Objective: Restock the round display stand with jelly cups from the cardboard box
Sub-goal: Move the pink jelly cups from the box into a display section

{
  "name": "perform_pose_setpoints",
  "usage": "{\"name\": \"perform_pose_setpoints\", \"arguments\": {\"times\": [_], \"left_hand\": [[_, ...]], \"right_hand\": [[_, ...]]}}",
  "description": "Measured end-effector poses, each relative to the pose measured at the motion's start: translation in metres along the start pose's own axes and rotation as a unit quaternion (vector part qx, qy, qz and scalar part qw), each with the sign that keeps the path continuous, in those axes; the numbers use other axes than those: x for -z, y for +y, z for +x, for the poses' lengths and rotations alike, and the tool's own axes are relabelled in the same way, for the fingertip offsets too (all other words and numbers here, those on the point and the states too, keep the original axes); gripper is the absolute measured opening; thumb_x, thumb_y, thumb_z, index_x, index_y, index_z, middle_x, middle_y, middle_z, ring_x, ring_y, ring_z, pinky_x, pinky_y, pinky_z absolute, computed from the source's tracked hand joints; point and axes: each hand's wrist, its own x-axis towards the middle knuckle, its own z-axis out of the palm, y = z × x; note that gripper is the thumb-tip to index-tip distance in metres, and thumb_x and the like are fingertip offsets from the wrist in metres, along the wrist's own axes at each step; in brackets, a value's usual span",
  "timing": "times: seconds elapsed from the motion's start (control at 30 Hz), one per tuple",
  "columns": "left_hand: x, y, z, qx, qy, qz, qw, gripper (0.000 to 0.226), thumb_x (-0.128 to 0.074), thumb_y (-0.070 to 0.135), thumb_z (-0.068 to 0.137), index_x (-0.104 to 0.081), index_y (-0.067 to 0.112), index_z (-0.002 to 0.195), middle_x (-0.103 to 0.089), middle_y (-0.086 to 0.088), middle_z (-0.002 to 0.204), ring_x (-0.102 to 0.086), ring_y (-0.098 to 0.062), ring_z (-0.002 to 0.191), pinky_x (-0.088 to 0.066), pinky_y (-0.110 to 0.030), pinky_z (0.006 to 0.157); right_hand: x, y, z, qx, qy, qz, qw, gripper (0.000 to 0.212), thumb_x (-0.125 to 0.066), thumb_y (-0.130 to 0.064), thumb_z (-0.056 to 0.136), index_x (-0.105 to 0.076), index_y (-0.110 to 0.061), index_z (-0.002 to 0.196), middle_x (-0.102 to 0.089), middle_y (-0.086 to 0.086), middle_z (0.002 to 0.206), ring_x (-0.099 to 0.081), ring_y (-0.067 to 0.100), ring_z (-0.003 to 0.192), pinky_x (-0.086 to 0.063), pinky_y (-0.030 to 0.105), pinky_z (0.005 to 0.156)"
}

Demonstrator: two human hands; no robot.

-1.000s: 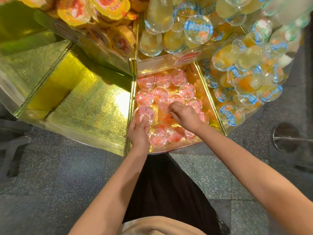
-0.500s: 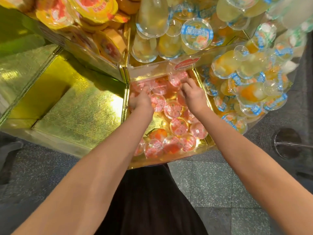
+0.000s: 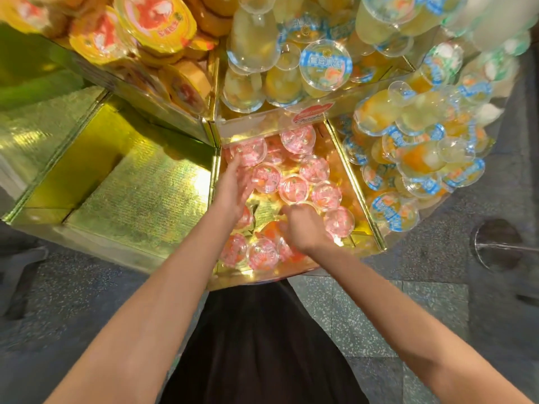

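both my hands are down in the middle gold compartment of the round display stand, among the pink-lidded jelly cups. my left hand lies along the left wall with its fingers stretched out and fairly straight, touching the cups at the back left; i can't see it gripping any of them. my right hand is nearer the front, knuckles up and fingers curled under over a cup, but the fingertips are hidden, so i can't tell whether it has hold of one. the pink cups lie loosely in this compartment, with bare gold floor between my hands. the compartment to the left shows only gold lining, the one to the right is piled with blue-lidded cups, and the upper tier holds yellow-lidded cups.
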Motion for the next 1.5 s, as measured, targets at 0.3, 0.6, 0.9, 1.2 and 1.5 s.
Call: {"name": "perform_pose_setpoints", "arguments": {"times": [0.3, 0.6, 0.9, 1.2, 1.5], "left_hand": [[0.069, -0.08, -0.018, -0.137, 0.026, 0.447, 0.884, 0.043, -0.053, 0.01, 0.096, -0.048, 0.015, 0.138, -0.042, -0.003, 0.145, -0.045, -0.02, 0.129, -0.036, -0.028, 0.102], [0.068, -0.082, -0.016, -0.15, -0.023, 0.529, 0.835, 0.038, -0.056, 0.007, 0.093, -0.055, 0.019, 0.13, -0.054, 0.001, 0.13, -0.056, -0.004, 0.087, -0.044, -0.016, 0.075], [0.064, -0.108, -0.02, -0.148, -0.149, 0.787, 0.58, 0.071, -0.063, 0.04, 0.087, -0.03, 0.028, 0.149, -0.033, -0.003, 0.151, -0.032, -0.024, 0.138, -0.041, -0.042, 0.101], [0.047, -0.117, -0.022, -0.152, -0.083, 0.813, 0.555, 0.063, -0.059, 0.053, 0.084, -0.041, 0.024, 0.137, -0.048, -0.004, 0.127, -0.044, -0.022, 0.121, -0.043, -0.033, 0.08], [0.019, -0.123, -0.02, -0.204, -0.102, 0.816, 0.531, 0.083, -0.057, 0.071, 0.077, -0.039, 0.015, 0.136, -0.045, -0.003, 0.134, -0.035, -0.02, 0.128, -0.046, -0.034, 0.083]], "right_hand": [[-0.009, -0.033, 0.035, -0.012, -0.154, -0.106, 0.982, 0.036, -0.062, -0.046, 0.09, -0.056, -0.011, 0.085, -0.062, 0.007, 0.09, -0.063, 0.026, 0.088, -0.044, 0.031, 0.067], [-0.016, -0.018, 0.041, -0.206, 0.0, 0.23, 0.951, 0.027, -0.038, 0.006, 0.095, -0.065, 0.004, 0.1, -0.067, 0.018, 0.105, -0.058, 0.022, 0.085, -0.038, 0.022, 0.055], [-0.023, -0.011, 0.03, -0.303, 0.018, 0.343, 0.889, 0.037, -0.067, -0.007, 0.085, -0.062, 0.0, 0.121, -0.072, 0.017, 0.099, -0.069, 0.018, 0.078, -0.058, 0.034, 0.077], [-0.003, 0.029, -0.037, -0.27, -0.082, -0.078, 0.956, 0.074, -0.058, -0.047, 0.089, -0.031, -0.003, 0.141, -0.051, 0.016, 0.133, -0.048, 0.031, 0.124, -0.045, 0.039, 0.093], [-0.02, 0.043, -0.045, -0.267, -0.059, -0.01, 0.962, 0.089, -0.072, -0.053, 0.074, -0.025, -0.01, 0.136, -0.05, 0.013, 0.123, -0.058, 0.032, 0.108, -0.049, 0.041, 0.082]]}}
